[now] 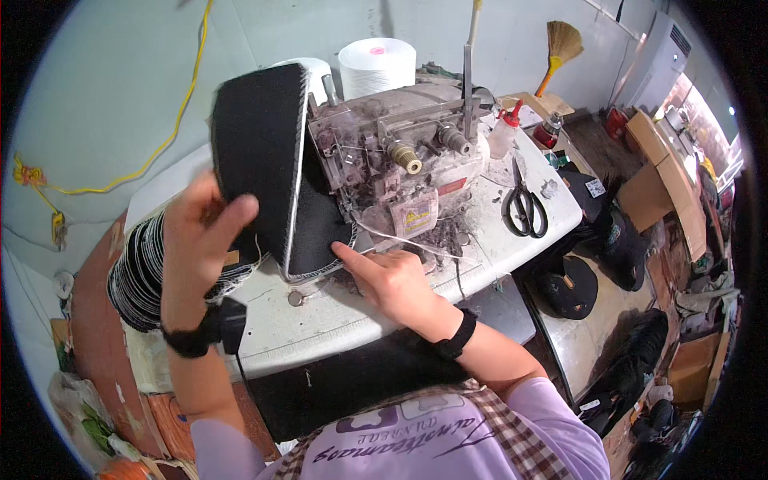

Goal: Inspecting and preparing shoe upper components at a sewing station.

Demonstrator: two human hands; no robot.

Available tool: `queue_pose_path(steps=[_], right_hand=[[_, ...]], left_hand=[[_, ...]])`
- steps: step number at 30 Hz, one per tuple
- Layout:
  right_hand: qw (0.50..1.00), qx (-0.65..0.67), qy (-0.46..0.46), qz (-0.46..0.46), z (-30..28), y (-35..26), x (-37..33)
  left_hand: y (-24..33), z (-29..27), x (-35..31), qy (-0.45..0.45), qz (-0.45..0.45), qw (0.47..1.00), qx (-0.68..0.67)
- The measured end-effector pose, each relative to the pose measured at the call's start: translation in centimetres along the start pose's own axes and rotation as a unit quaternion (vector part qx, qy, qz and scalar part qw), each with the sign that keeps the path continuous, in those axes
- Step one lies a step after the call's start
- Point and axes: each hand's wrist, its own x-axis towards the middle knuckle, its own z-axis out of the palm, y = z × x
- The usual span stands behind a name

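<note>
Fingers (232, 214) of your left hand (196, 240) are clamped on the lower edge of a black, curved fabric panel with white stitched edging (260, 152), thumb across its face, lifting it upright and tilted in front of the machine. Your right hand (392, 280) lies flat on the worktop (336, 316) with its fingers together and the forefinger stretched out, its tip pressing the panel's bottom edge where the cloth meets the grey, lint-covered overlock sewing machine (400, 160). So the panel stands between your two hands, its low end at the machine's foot and its high end raised near the thread.

Just beside your left wrist sits a stack of similar black pieces with white edges (140, 268), hanging over the worktop's left end. Behind the machine stand two large white thread cones (376, 68). To the right on the white, dusty worktop lie black-handled scissors (526, 210), near a clear squeeze bottle with a red nozzle (504, 132).

Further out, a straw broom with an orange handle (560, 48) leans against the pale wall, a yellow cable (188, 92) runs across that wall, and cardboard boxes (664, 172) and dark caps (572, 288) crowd the floor on the right.
</note>
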Motion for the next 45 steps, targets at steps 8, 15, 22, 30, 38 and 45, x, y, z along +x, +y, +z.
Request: queue_pose_path(steps=[8, 15, 22, 30, 38, 45], right_hand=[[1.000, 0.007, 0.008, -0.015, -1.9, 1.6, -0.2], [0.999, 0.016, -0.002, 0.028, -3.0, 0.8, -0.2], [0.994, 0.049, -0.014, 0.099, -4.8, 0.9, -2.8], [0.990, 0.068, -0.076, 0.093, -5.6, -0.1, -2.8], [0.964, 0.134, -0.029, 0.229, -9.3, -1.2, -3.7], [0.952, 0.280, 0.025, -0.123, -11.6, -6.8, -0.1]], left_hand=[[1.4, 2.1, -9.3, -0.205, 0.252, 0.865, 0.384], [-3.0, 7.0, -7.2, 0.011, 0.139, 0.958, 0.250], [-7.4, 3.4, -3.6, 0.186, 0.005, 0.948, 0.258], [-5.5, 2.7, 0.9, -0.120, 0.099, 0.800, 0.580], [-14.2, -3.2, -5.7, -0.198, -0.036, 0.651, 0.732], [-12.8, -5.4, -6.0, -0.190, -0.243, 0.703, 0.641]])
